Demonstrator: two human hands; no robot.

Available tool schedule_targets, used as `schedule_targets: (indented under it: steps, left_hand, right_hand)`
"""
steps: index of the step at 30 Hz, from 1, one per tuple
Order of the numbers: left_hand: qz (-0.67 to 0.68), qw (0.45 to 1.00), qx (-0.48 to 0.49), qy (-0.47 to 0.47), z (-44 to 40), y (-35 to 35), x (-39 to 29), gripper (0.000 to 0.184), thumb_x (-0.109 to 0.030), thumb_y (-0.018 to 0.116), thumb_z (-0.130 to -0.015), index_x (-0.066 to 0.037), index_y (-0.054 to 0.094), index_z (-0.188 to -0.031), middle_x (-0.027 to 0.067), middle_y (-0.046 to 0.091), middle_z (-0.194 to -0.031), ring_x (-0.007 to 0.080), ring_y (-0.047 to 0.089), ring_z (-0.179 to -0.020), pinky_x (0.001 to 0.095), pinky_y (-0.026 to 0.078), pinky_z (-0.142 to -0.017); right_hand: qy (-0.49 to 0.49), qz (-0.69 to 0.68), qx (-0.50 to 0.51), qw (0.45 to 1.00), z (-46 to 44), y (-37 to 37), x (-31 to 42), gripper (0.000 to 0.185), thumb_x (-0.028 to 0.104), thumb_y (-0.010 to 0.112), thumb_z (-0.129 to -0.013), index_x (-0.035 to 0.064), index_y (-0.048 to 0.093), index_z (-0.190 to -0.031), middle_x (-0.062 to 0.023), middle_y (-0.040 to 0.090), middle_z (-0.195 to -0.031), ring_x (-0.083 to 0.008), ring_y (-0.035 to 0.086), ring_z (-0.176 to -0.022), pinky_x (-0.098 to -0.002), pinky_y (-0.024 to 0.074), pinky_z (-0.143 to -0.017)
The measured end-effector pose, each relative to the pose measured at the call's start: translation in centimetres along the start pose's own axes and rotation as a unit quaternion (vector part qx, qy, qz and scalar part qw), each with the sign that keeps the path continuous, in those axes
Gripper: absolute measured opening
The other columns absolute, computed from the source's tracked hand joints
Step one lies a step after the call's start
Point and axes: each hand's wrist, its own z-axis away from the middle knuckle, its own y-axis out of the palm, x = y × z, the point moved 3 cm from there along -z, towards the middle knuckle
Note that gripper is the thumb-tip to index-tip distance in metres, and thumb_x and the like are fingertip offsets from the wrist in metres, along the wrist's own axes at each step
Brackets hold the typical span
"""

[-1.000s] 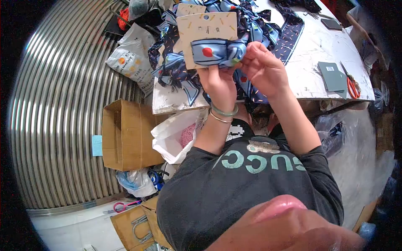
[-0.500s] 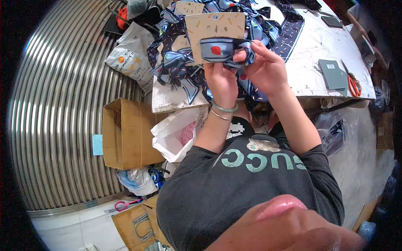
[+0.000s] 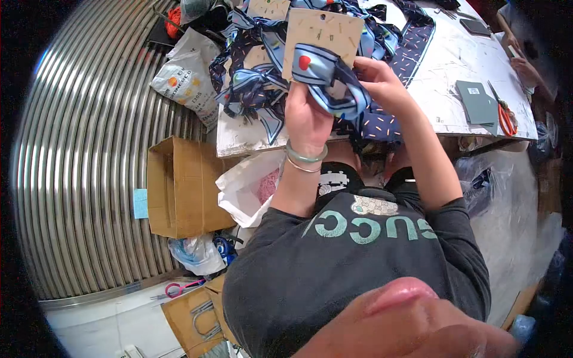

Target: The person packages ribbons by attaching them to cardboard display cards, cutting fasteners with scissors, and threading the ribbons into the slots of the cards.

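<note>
A cream card (image 3: 346, 33) with small printed sprinkles and a hang hole bears a light-blue and navy ribbon scarf (image 3: 314, 67) with a red motif. My left hand (image 3: 307, 116), wearing two bangles at the wrist, is closed on the card and scarf from below. At the card's right edge, my right hand (image 3: 385, 86) has its fingers curled against the scarf; its fingertips are partly hidden behind the fabric. A loop of the scarf hangs down between the hands. Behind them lies a heap of similar scarves (image 3: 256, 83) with more cards among them.
The white table (image 3: 444, 89) carries grey-green cards (image 3: 477, 102), orange-handled scissors (image 3: 507, 118) and a dark phone-like slab (image 3: 474, 27). Left of it stand a printed white sack (image 3: 188, 77), a cardboard box (image 3: 191, 188) and a white bag (image 3: 239, 191). Another person's hand (image 3: 525, 70) shows at far right.
The card with its scarf has moved up and right and now tilts. The scarf's loop has dropped open below it. My right hand has shifted from the loop to the card's right side.
</note>
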Motion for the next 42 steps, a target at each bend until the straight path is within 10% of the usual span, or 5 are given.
schedule_targets:
  steps: [12, 19, 24, 32, 42]
  left_hand:
    - [-0.019, 0.990, 0.089, 0.104, 1.9, 1.8, -3.6, 0.038, -0.027, 0.045, -0.098, -0.007, 0.050, -0.129, 0.0068, 0.059, -0.124, 0.0222, 0.059, -0.110, 0.0385, 0.048, -0.096]
    - [-0.146, 0.974, 0.066, 0.163, 1.0, 1.9, -3.3, 0.038, -0.024, 0.047, -0.097, -0.002, 0.049, -0.127, 0.0115, 0.059, -0.120, 0.0256, 0.060, -0.106, 0.0408, 0.049, -0.093]
    - [-0.175, 0.975, 0.073, 0.113, 1.4, 2.7, -1.8, 0.034, -0.018, 0.047, -0.096, 0.001, 0.050, -0.124, 0.0135, 0.061, -0.116, 0.0272, 0.064, -0.101, 0.0404, 0.055, -0.085]
    - [-0.193, 0.978, 0.065, 0.037, 1.7, 1.5, -2.2, 0.020, -0.017, 0.047, -0.098, -0.007, 0.057, -0.112, 0.0029, 0.066, -0.088, 0.0073, 0.059, -0.054, 0.0178, 0.040, -0.034]
    - [-0.251, 0.962, -0.027, 0.105, 0.9, 1.7, -0.9, 0.020, -0.018, 0.047, -0.098, -0.011, 0.057, -0.113, 0.0014, 0.067, -0.089, 0.0085, 0.062, -0.061, 0.0194, 0.045, -0.040]
  right_hand:
    - [-0.343, 0.529, -0.328, 0.704, 2.2, -3.3, 3.4, 0.023, -0.005, 0.058, -0.070, 0.0035, 0.061, -0.091, -0.0141, 0.065, -0.082, -0.0347, 0.063, -0.075, -0.0385, 0.0505, -0.068]
    - [-0.066, 0.069, 0.112, 0.989, 2.8, 0.1, 3.0, 0.066, 0.005, 0.071, -0.066, 0.0037, 0.048, -0.128, -0.0085, 0.051, -0.133, -0.0166, 0.049, -0.118, -0.0321, 0.0409, -0.097]
    - [0.082, 0.009, 0.051, 0.995, 1.6, 2.2, 3.8, 0.041, 0.001, 0.071, -0.076, 0.0007, 0.059, -0.116, -0.0053, 0.063, -0.114, -0.0142, 0.057, -0.106, -0.0294, 0.0444, -0.094]
    - [-0.229, 0.319, -0.084, 0.916, 1.8, 2.0, 4.4, 0.020, -0.004, 0.061, -0.082, -0.0019, 0.063, -0.103, -0.0032, 0.067, -0.095, -0.0110, 0.061, -0.089, -0.0252, 0.0481, -0.079]
    - [-0.108, 0.129, -0.116, 0.979, 1.7, 2.3, 2.5, 0.025, -0.001, 0.064, -0.079, -0.0029, 0.060, -0.104, -0.0037, 0.065, -0.096, -0.0092, 0.059, -0.090, -0.0246, 0.0467, -0.082]
